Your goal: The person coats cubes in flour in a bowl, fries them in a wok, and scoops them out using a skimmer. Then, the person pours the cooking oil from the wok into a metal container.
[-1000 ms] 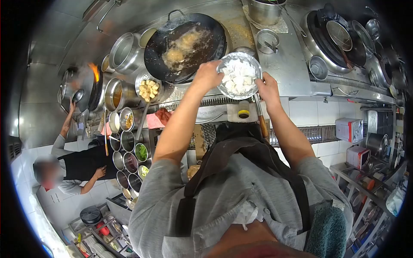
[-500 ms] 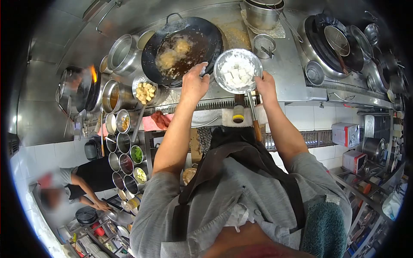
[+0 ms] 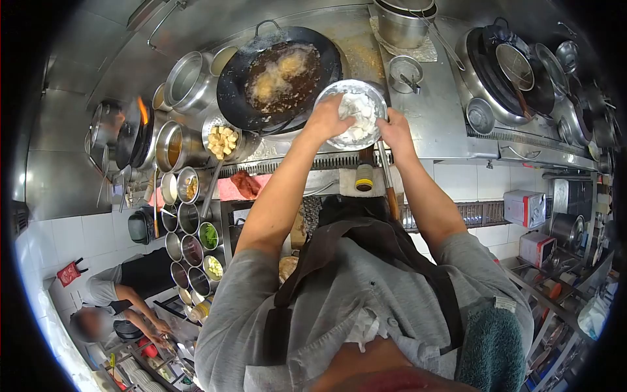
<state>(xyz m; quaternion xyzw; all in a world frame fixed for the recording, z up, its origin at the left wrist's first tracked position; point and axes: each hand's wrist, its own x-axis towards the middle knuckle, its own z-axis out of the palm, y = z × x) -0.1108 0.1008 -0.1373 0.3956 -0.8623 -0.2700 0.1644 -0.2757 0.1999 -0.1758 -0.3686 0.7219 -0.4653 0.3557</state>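
A metal bowl (image 3: 377,134) coated with white powder holds several white, powder-dusted cubes (image 3: 360,111). My right hand (image 3: 396,132) grips its right rim, thumb on the edge. My left hand (image 3: 324,122) reaches over the left rim into the bowl. Its thumb stands apart from the fingers and points at the cubes; the fingertips are partly hidden, and no cube shows in its grasp. Left of and beyond the bowl, a black wok (image 3: 236,104) holds bubbling dark oil (image 3: 287,72) with pale golden pieces (image 3: 264,86) frying under steam.
A strainer of golden cubes (image 3: 222,141) sits left of the wok. Several metal ingredient pots (image 3: 189,215) stand at lower left, near another person (image 3: 121,287). A wooden-handled tool (image 3: 385,176) lies below the bowl. A small metal pot (image 3: 405,70) stands to its right.
My left hand has moved right, from beside the wok into the bowl. The bowl and my right hand have shifted slightly left and toward me. The other person has shifted at lower left.
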